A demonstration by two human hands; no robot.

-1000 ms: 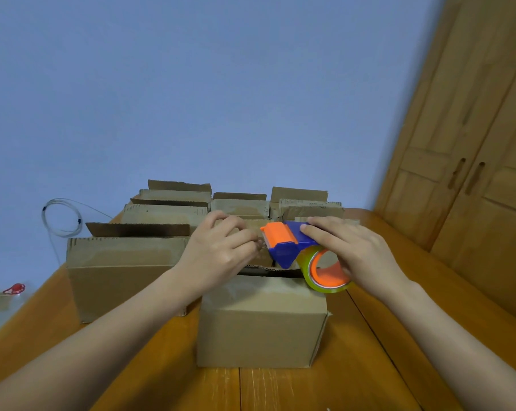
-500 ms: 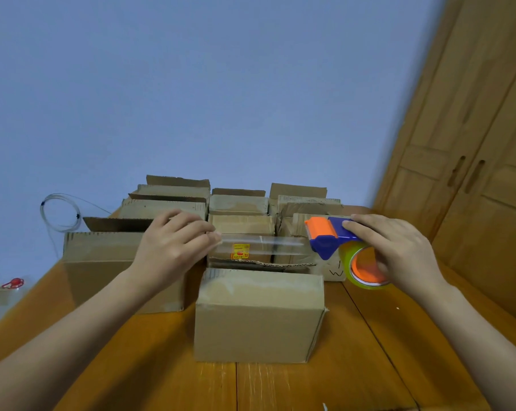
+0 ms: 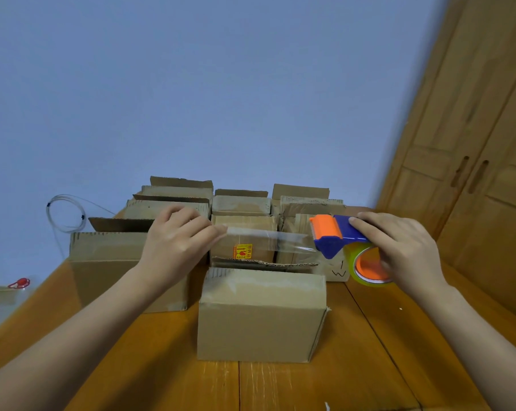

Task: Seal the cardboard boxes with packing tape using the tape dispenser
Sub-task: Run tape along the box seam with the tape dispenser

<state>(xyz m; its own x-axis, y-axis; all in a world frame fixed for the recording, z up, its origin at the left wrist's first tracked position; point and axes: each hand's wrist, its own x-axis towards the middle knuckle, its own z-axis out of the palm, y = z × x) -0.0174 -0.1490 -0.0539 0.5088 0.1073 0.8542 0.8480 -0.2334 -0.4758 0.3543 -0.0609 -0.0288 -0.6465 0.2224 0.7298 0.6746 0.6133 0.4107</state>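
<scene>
A closed cardboard box (image 3: 259, 315) stands nearest me on the wooden table (image 3: 354, 366). Above its far edge a strip of clear tape (image 3: 268, 240) is stretched level in the air. My left hand (image 3: 176, 241) pinches the strip's free end at the left. My right hand (image 3: 399, 247) grips the blue and orange tape dispenser (image 3: 336, 235), which carries a yellow-green roll with an orange core (image 3: 369, 266), at the right. Both hands hover above the box without touching it.
Several more cardboard boxes (image 3: 242, 209) crowd the table behind, some with flaps up; a larger one (image 3: 108, 262) stands at the left. A coil of thin wire (image 3: 65, 213) hangs by the blue wall. Wooden cabinet doors (image 3: 473, 179) rise on the right.
My hands have drawn apart: the left went left with the tape end, the right went right with the dispenser, pulling out a long strip. In the last half second little moved.
</scene>
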